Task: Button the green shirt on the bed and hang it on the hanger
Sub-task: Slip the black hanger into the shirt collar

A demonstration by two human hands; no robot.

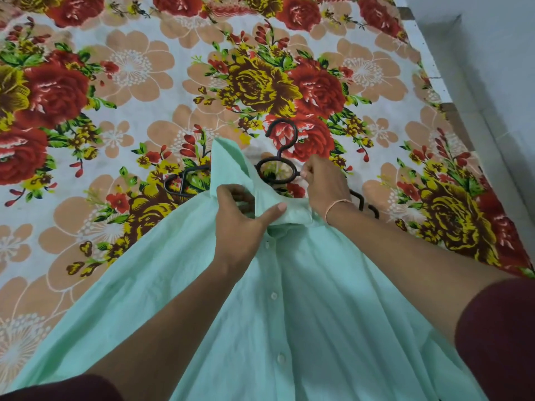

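The pale green shirt lies spread over the bed, its front placket shut with white buttons down the middle. A black hanger lies on the bedsheet beyond the collar; its hook and ring show, and both arm ends stick out from under the cloth. My left hand pinches the left collar flap, which stands lifted. My right hand holds the right side of the collar, its fingertips right next to the hanger's ring. The hanger's shoulders are hidden under the shirt.
A floral bedsheet in red, yellow and peach covers the bed. The bed's edge runs along the right, with a grey tiled floor beyond it. Dark maroon sleeves show at both lower corners.
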